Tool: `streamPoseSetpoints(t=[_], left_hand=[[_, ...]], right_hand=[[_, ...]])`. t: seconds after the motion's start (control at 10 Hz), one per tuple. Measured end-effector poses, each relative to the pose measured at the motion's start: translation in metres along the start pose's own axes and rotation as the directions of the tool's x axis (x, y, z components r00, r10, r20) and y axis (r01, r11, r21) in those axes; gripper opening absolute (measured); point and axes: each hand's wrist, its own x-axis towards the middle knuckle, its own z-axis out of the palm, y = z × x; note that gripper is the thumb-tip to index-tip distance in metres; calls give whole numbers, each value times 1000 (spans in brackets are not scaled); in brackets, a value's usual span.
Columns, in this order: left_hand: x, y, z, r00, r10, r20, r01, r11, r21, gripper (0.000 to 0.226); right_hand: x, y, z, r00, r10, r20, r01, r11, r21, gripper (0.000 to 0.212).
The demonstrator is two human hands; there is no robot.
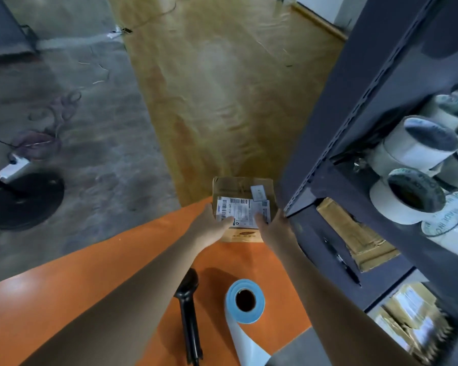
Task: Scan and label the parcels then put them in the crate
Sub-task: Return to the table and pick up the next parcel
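**At the far edge of the orange surface (64, 286), both hands hold a parcel (245, 188)**

Labelled face up, the cardboard parcel has its printed label (236, 211) running crosswise. The box looks near square, so its long axis cannot be told. The left hand (209, 225) has its fingers curled round the left side and its thumb on the label. The right hand (274, 228) grips the right side likewise. Nearer the person lie a black scanner (188, 307) and, just beside it, a blue label roll (233, 294).
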Motion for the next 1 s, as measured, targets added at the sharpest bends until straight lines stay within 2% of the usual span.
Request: streamPoseSetpoints(t=[0.2,0.3,0.4,0.6,0.7,0.8,0.9,1.0], left_hand=[[-7,2,-21,992,74,-106,-91,982,-165,44],[-23,-1,-48,969,144,-203,-189,956,-223,48],[-45,-18,-82,954,158,-255,-228,935,-271,46],[-105,-68,-151,896,108,-430,-278,893,-355,34],[-136,-101,-180,874,96,-477,-294,885,-361,34],[-158,-141,-199,862,64,-503,-273,895,-354,42],[-172,-182,-203,882,50,-468,-238,905,-352,43],[-176,-214,-198,906,-7,-423,-163,917,-364,43]], right_hand=[[-8,-24,-3,999,-38,-9,39,997,71,68],[-22,-48,-3,995,-91,-41,95,987,130,64],[-46,-79,3,994,-103,-47,109,982,153,57],[-116,-143,30,987,-161,-14,160,961,224,58],[-124,-148,55,982,-174,70,144,938,314,75],[-148,-149,79,967,-203,154,154,948,279,108],[-217,-161,99,925,-273,264,232,957,176,108],[-257,-158,112,917,-195,349,154,978,141,77]])
